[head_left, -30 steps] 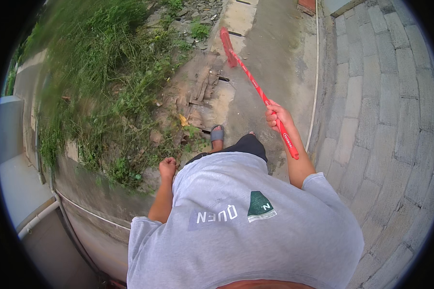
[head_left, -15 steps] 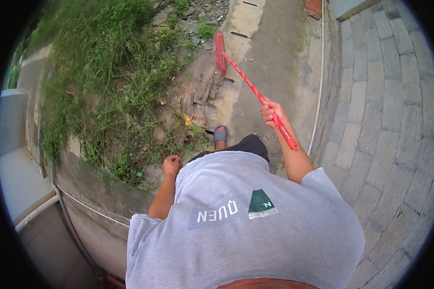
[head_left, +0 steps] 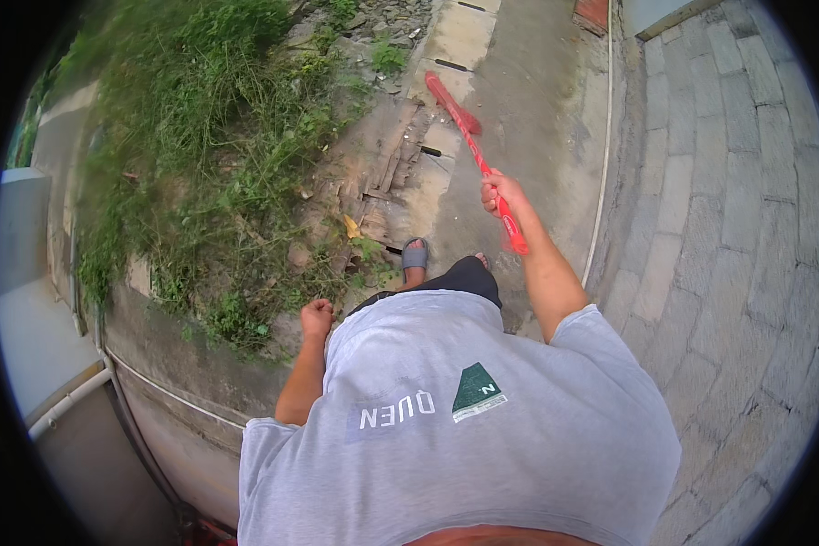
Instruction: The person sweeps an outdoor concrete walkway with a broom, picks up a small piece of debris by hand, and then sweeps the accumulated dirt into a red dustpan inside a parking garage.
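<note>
My right hand (head_left: pixel 503 193) is wrapped round the red handle of a broom (head_left: pixel 479 153), out ahead of me on the right. The broom's red head (head_left: pixel 453 102) is at the far end, slanting over the strip of concrete slabs; its bristles are blurred. I cannot tell whether they touch the ground. The butt of the handle sticks out below my fist, beside my forearm. My left hand (head_left: pixel 317 318) hangs by my left side in a loose fist, with nothing visible in it, near the weeds.
Dense green weeds (head_left: pixel 191 173) cover the ground on the left, with stone rubble (head_left: pixel 373 41) beyond. Broken boards (head_left: pixel 396 155) lie beside slabs with dark slots (head_left: pixel 432 150). A grey block wall (head_left: pixel 701 209) rises on the right, with a white pipe (head_left: pixel 602 164) along its foot.
The broom head has swung right and turned, from over the boards' edge to over the slabs and concrete. My right hand has shifted slightly left and up; my left hand has barely moved.
</note>
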### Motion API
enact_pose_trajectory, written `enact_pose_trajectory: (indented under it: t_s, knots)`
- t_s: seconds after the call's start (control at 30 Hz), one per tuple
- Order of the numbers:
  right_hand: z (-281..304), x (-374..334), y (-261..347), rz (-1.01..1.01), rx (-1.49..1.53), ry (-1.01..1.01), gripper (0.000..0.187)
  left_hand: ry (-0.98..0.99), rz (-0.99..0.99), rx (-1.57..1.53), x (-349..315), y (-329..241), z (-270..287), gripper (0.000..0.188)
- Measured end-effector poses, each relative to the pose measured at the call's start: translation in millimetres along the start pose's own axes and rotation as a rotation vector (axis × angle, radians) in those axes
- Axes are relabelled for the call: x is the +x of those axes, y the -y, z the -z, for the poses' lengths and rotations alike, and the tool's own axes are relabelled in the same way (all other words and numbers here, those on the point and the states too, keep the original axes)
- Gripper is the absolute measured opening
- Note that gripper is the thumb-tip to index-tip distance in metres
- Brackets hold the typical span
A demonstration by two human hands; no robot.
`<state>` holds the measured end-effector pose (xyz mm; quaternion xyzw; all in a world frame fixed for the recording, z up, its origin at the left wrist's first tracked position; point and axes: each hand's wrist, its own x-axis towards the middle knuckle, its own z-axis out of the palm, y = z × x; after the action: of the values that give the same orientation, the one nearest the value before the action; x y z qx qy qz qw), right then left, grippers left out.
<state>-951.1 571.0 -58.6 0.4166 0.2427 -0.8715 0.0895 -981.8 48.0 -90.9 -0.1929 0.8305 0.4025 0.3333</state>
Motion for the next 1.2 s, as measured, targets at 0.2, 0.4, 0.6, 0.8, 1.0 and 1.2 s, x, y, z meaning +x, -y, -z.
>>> enact_pose_trajectory:
  t_s: [0.2,0.4,0.6,0.8,1.0,1.2]
  knots:
    - [-16.8,-45.9,-12.3,0.173,-0.339,-0.146,0.047,-0.024,-0.020,0.028,-0.4,-2.6,4.5,0.014]
    - [-38.7,7.2,-39.2,0.176,-0.294,-0.230,0.033,-0.018,-0.036,-0.006,1.2,-2.6,0.9,0.013]
    - [43.5,-58.6,13.0,-0.054,0.396,0.212,0.032,-0.038,-0.001,-0.030,-10.8,14.6,-2.8,0.011]
    - [5.7,-11.9,38.1,0.236,-0.283,-0.260,0.064,-0.033,0.005,-0.005,-10.1,13.4,5.5,0.013]
    - [-9.0,49.7,35.8,0.074,-0.058,-0.105,0.029,-0.049,0.010,0.000,-11.5,6.3,14.0,0.014]
    - [-7.9,-5.1,54.8,0.021,-0.032,0.108,0.024,-0.074,0.030,0.043,-13.3,5.9,14.7,0.014]
